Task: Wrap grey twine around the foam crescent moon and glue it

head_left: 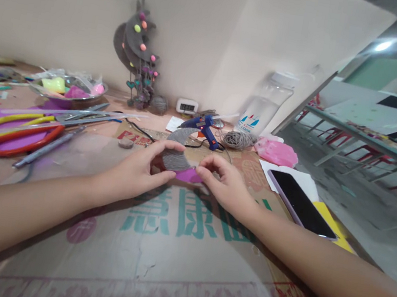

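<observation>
A crescent moon shape wrapped in grey yarn (pixel 175 161) is held above the cardboard, its pointed top curving up to the right. My left hand (pixel 142 167) grips its left side between thumb and fingers. At its lower right tip, the thumb and index finger of my right hand (pixel 221 180) are pinched together on the edge. A strip of purple (pixel 190 175) shows along the lower part of the crescent between my hands. Just behind it lies a blue glue gun (pixel 203 128) with a small red light lit.
Scissors with red and yellow handles (pixel 20 145) lie at left near a metal bowl (pixel 97 96) of coloured clay. A grey moon decoration (pixel 139 48) hangs at the wall. A water bottle (pixel 264 103), grey yarn ball (pixel 239 140) and phone (pixel 301 202) are at right. Cardboard (pixel 180 266) covers the table.
</observation>
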The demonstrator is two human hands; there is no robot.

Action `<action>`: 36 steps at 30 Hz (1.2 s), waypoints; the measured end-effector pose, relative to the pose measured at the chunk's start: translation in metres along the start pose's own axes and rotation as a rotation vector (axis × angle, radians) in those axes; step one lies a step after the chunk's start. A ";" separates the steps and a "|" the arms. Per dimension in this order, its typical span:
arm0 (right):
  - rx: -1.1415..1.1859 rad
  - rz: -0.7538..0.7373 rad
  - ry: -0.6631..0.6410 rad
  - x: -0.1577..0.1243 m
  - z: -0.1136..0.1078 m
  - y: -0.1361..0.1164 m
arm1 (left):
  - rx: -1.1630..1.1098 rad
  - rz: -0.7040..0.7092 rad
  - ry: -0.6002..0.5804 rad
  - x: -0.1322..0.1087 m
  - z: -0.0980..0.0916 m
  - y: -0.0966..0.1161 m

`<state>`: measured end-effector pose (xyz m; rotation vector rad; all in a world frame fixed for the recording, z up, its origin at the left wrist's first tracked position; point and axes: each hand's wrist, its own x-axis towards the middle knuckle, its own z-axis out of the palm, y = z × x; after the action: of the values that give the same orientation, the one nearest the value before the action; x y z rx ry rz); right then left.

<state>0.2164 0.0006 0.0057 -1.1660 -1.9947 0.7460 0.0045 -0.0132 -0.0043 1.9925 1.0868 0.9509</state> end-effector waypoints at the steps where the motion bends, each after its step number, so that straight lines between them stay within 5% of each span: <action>1: 0.056 0.002 0.046 0.000 0.000 0.000 | -0.002 -0.002 -0.002 0.000 0.000 0.000; 3: 0.188 0.011 0.072 0.000 0.001 0.001 | -0.012 0.002 -0.006 0.000 0.000 0.000; 9: 0.432 0.063 -0.130 0.001 0.004 0.004 | -0.006 0.021 -0.002 0.001 0.000 0.000; 22: -0.017 -0.018 -0.062 0.005 0.001 0.006 | -0.021 0.014 -0.031 0.001 0.000 -0.003; 36: 0.045 0.006 -0.062 0.002 -0.001 0.004 | -0.061 -0.015 -0.085 0.000 0.000 -0.001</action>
<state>0.2187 0.0047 0.0039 -1.1350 -2.0155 0.8355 0.0042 -0.0131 -0.0058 1.9548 1.0135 0.8730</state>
